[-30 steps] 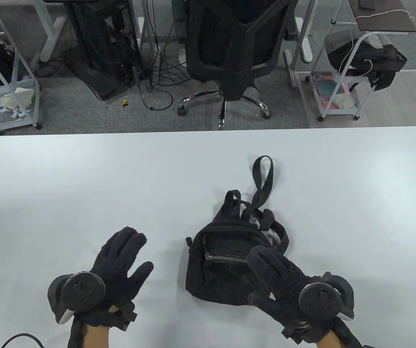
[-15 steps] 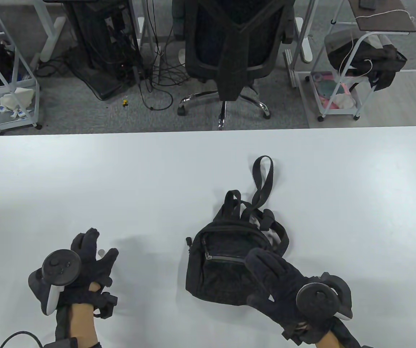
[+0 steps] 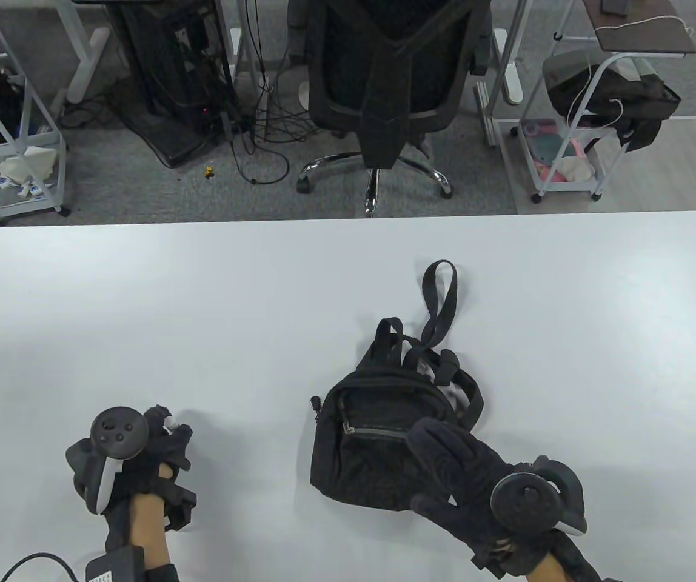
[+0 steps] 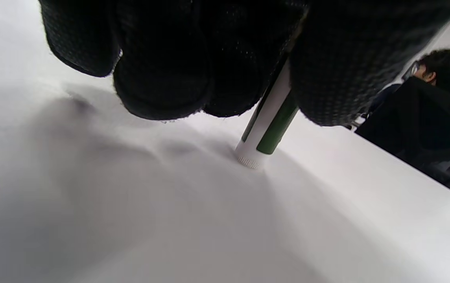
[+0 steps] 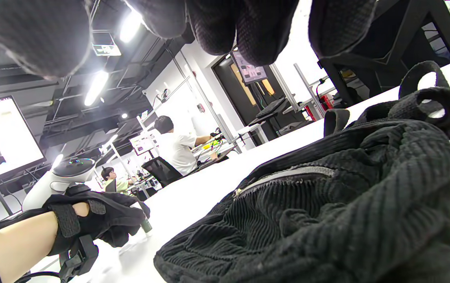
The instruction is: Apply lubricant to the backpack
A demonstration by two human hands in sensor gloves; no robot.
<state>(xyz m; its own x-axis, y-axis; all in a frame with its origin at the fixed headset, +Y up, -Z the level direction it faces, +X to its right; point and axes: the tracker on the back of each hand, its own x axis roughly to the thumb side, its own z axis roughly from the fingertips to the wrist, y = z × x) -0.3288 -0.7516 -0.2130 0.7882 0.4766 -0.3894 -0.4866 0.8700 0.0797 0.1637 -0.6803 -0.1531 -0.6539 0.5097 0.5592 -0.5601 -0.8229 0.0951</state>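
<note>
A small black corduroy backpack [image 3: 378, 436] lies flat on the white table [image 3: 263, 291], front zipper [image 3: 378, 432] up, straps trailing to the far side. It fills the right wrist view [image 5: 327, 204]. My left hand [image 3: 163, 436], left of the backpack, grips a thin white and green lubricant tube [image 4: 266, 125]; its ribbed end touches the table. A white tip of the tube shows in the table view [image 3: 168, 419]. My right hand [image 3: 445, 461] is open, fingers spread, hovering over the backpack's near right corner.
A black office chair [image 3: 384, 91] stands beyond the table's far edge, with white carts at the left [image 3: 14, 151] and right [image 3: 572, 151]. A cable [image 3: 33, 564] runs from my left wrist at the table's near edge.
My left hand, open a second ago, has closed around the tube and drawn slightly back toward me. My right hand has barely moved over the backpack.
</note>
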